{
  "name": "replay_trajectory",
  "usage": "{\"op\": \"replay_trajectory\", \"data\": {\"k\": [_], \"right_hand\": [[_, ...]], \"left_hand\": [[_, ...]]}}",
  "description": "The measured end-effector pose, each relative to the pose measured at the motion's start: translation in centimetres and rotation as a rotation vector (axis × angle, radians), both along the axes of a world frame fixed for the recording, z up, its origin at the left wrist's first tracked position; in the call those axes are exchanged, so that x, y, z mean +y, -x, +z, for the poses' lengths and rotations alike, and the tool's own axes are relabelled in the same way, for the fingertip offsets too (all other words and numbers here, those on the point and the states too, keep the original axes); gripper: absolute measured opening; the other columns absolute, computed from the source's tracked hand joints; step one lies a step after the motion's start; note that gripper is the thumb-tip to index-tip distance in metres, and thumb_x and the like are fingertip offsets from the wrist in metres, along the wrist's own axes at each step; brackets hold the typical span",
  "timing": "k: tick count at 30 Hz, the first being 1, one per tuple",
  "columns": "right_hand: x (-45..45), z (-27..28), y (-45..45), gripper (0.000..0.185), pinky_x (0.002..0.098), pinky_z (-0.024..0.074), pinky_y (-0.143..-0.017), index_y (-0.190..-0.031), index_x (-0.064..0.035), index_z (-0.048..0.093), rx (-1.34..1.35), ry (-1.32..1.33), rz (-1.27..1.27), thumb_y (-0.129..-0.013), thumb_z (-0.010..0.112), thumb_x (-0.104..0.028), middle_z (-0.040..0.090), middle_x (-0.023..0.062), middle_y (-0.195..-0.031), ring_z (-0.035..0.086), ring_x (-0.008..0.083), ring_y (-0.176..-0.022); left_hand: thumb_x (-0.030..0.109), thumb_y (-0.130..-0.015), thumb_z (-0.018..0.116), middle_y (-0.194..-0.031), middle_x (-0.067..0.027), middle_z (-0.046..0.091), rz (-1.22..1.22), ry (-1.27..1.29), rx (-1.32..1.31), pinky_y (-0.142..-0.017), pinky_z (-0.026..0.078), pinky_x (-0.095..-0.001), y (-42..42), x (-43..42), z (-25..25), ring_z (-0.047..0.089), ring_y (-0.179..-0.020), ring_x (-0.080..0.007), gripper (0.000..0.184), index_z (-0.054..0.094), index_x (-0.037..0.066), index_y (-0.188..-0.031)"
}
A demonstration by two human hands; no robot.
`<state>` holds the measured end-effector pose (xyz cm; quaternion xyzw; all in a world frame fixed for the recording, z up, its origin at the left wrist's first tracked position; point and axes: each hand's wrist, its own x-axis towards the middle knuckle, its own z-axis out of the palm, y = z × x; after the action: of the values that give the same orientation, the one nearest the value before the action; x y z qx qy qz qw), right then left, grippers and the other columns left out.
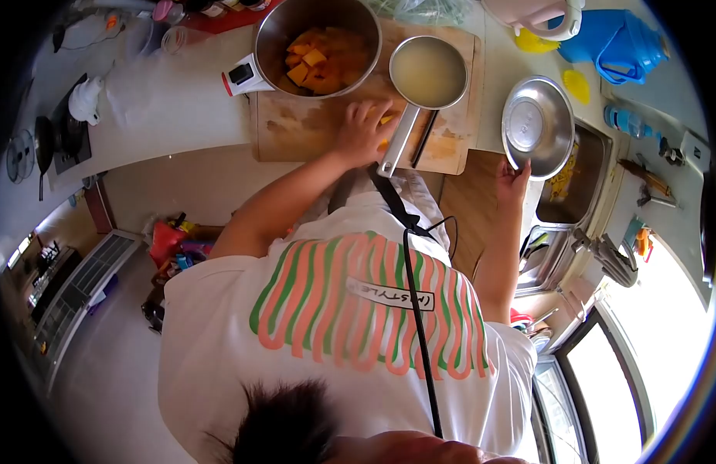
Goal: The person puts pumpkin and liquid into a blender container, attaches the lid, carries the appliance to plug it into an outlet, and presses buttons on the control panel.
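Observation:
My left hand point(364, 133) is over the wooden cutting board point(288, 131), its fingers curled round orange pieces point(386, 120) that show partly beside them. My right hand point(513, 179) grips the near rim of a shiny metal bowl point(538, 127), which looks empty. Left of the bowl, a small saucepan point(429, 71) holds pale, cloudy liquid, its handle pointing toward me. A black stick-like item point(425, 139) lies beside that handle. Farther left, a large metal pot point(265, 46) contains orange chunks point(315, 66).
A sink point(597, 166) is at the right, beyond the bowl. The pink-white jug point(520, 15) and blue container point(620, 46) stand at the back right. A black cable point(416, 309) runs down my shirt. Stove and pan point(45, 147) are far left.

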<state>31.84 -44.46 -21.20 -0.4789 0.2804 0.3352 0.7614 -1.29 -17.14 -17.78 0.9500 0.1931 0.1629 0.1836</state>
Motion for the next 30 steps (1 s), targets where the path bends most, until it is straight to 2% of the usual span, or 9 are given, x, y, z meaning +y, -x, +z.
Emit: {"op": "replay_trajectory", "data": {"k": [2,5,7,10,19,22,25,27,30], "right_hand": [[2.8,3.4,2.4,0.040,0.0409,0.0569,-0.077,-0.101,-0.0038,0.060,0.076,0.163,-0.088,-0.095,0.062,-0.043,0.064,0.0096,-0.089,0.064,0.0244,-0.087],[-3.4,-4.2,4.5,0.041,0.0379,0.0575,-0.071,-0.104,0.0047,0.058,-0.019,-0.114,0.006,-0.094,0.064,-0.035,0.066,0.0146,-0.089,0.065,0.0286,-0.087],[1.2,1.8,10.2,0.033,0.0329,0.0532,-0.056,-0.105,0.0046,0.059,-0.337,0.413,0.481,-0.094,0.062,-0.027,0.064,0.0120,-0.078,0.065,0.0222,-0.070],[7.3,6.6,13.7,0.019,0.0274,0.0492,-0.048,-0.103,0.0013,0.061,-0.541,0.453,0.804,-0.096,0.059,-0.016,0.063,0.0081,-0.072,0.058,0.0154,-0.051],[15.8,8.8,16.8,0.037,0.0261,0.0498,-0.060,-0.105,0.0003,0.061,-0.458,0.130,1.463,-0.103,0.049,-0.035,0.065,0.0084,-0.080,0.063,0.0138,-0.071],[14.4,7.1,16.4,0.038,0.0278,0.0488,-0.059,-0.100,-0.0010,0.062,-0.374,0.018,1.334,-0.105,0.044,-0.034,0.064,0.0080,-0.079,0.063,0.0138,-0.071],[14.0,7.0,15.4,0.034,0.0330,0.0498,-0.062,-0.097,-0.0031,0.063,-0.783,0.332,1.157,-0.104,0.044,-0.029,0.065,0.0114,-0.079,0.064,0.0212,-0.071],[14.3,7.2,14.6,0.023,0.0434,0.0521,-0.068,-0.112,-0.0082,0.061,-1.377,0.777,1.347,-0.093,0.049,-0.012,0.065,0.0148,-0.085,0.064,0.0367,-0.080],[14.2,6.6,13.6,0.031,0.0429,0.0541,-0.066,-0.116,-0.0090,0.059,-1.820,0.843,1.576,-0.084,0.057,-0.008,0.061,0.0097,-0.095,0.065,0.0312,-0.085]], "left_hand": [[0.024,-0.076,0.069,-0.134,-0.0119,0.048,-0.030,0.005,-0.014,-0.096,0.036,-0.0511,-0.3,0.2,-0.3,0.045,-0.119,-0.0339,0.040,0.063,0.008,-0.112],[0.022,-0.076,0.069,-0.118,-0.0114,0.053,0.000,-0.035,-0.070,-0.089,0.040,-0.0475,-0.5,0.1,0.0,0.051,-0.107,-0.0324,0.038,0.059,0.007,-0.108],[0.026,-0.072,0.072,-0.111,-0.0101,0.055,0.050,-0.097,-0.121,-0.084,0.041,-0.0461,-0.3,-0.2,-1.3,0.052,-0.102,-0.0308,0.043,0.056,0.010,-0.109],[0.024,-0.071,0.072,-0.100,-0.0086,0.057,0.139,-0.084,-0.164,-0.074,0.042,-0.0440,0.4,-0.8,-1.9,0.055,-0.090,-0.0300,0.036,0.057,0.011,-0.101],[0.021,-0.069,0.068,-0.081,-0.0033,0.053,0.207,-0.100,-0.158,-0.063,0.044,-0.0356,0.6,-1.3,-1.8,0.056,-0.075,-0.0228,0.020,0.059,0.015,-0.086],[0.021,-0.069,0.067,-0.080,-0.0031,0.053,0.069,-0.153,-0.213,-0.063,0.044,-0.0347,1.3,-0.8,-1.5,0.056,-0.075,-0.0224,0.018,0.058,0.014,-0.083],[0.020,-0.074,0.070,-0.082,-0.0043,0.057,-0.062,-0.177,-0.197,-0.065,0.047,-0.0339,2.4,-0.2,-1.5,0.059,-0.076,-0.0219,0.017,0.056,0.011,-0.080],[0.019,-0.074,0.070,-0.084,-0.0052,0.058,-0.028,-0.149,-0.253,-0.064,0.047,-0.0335,2.1,-0.2,-1.3,0.060,-0.077,-0.0218,0.017,0.055,0.012,-0.079],[0.017,-0.075,0.071,-0.086,-0.0067,0.059,-0.042,-0.175,-0.249,-0.061,0.048,-0.0331,2.4,-0.4,-1.8,0.062,-0.077,-0.0222,0.018,0.054,0.012,-0.079]]}}
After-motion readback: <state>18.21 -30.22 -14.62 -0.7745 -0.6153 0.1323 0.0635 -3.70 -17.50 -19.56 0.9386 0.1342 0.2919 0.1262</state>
